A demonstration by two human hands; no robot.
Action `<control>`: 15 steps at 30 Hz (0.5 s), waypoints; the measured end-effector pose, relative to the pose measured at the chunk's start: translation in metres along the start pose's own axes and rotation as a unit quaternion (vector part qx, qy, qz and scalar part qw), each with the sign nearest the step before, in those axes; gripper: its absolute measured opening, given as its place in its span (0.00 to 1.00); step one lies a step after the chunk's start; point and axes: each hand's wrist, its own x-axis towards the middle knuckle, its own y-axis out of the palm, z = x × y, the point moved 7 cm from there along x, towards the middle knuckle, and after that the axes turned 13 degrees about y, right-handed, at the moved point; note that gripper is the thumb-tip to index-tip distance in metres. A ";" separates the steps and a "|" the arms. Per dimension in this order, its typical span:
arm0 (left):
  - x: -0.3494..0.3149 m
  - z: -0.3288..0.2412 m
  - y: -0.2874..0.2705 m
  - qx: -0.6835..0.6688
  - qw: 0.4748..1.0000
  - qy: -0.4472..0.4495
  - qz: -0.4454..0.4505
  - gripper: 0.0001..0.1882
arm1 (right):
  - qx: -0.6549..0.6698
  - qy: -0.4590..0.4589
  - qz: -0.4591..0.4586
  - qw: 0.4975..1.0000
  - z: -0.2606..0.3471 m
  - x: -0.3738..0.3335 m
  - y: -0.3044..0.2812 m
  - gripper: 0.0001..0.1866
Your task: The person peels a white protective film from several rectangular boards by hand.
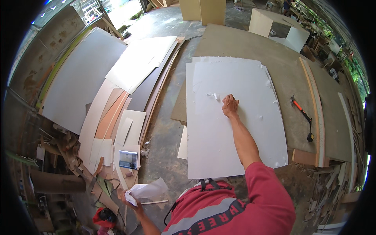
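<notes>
A large white sheet (235, 141) lies on the worktable in front of me. My right hand (230, 105) is closed low over it, arm stretched forward; whatever its fingers may hold is hidden. Just left of these fingers sits a small white lump (217, 96), with smaller white bits beside it and more scattered along the sheet's right side. Down at the lower left, away from the table, my left hand (133, 201) grips a white, partly see-through piece that looks like a plastic bag (149, 189).
On the brown board (231, 41) beneath rest an orange-and-black hammer (300, 109), a tape measure (310, 137) and a long wooden strip (313, 105). Stacked panels (137, 58) and offcuts stand left across a floor gap (168, 113). Scrap wood (329, 196) lies at lower right.
</notes>
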 end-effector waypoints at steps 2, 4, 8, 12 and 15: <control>0.031 -0.020 0.010 -0.080 0.990 0.070 -0.091 0.19 | 0.089 -0.013 -0.020 0.996 -0.002 -0.014 -0.007 0.02; 0.081 -0.062 0.042 -0.045 0.999 -0.001 -0.020 0.18 | 0.164 -0.023 0.005 0.986 -0.013 -0.042 -0.012 0.02; 0.134 -0.114 0.090 -0.145 0.989 0.004 -0.005 0.20 | 0.251 -0.036 0.066 0.965 0.038 -0.125 -0.050 0.04; 0.147 -0.148 0.176 -0.156 0.942 0.070 0.290 0.11 | 0.410 0.024 0.252 0.877 0.085 -0.215 -0.081 0.07; 0.146 -0.218 0.226 -0.266 0.836 -0.030 0.479 0.41 | 0.489 -0.038 0.356 0.795 0.135 -0.272 -0.119 0.07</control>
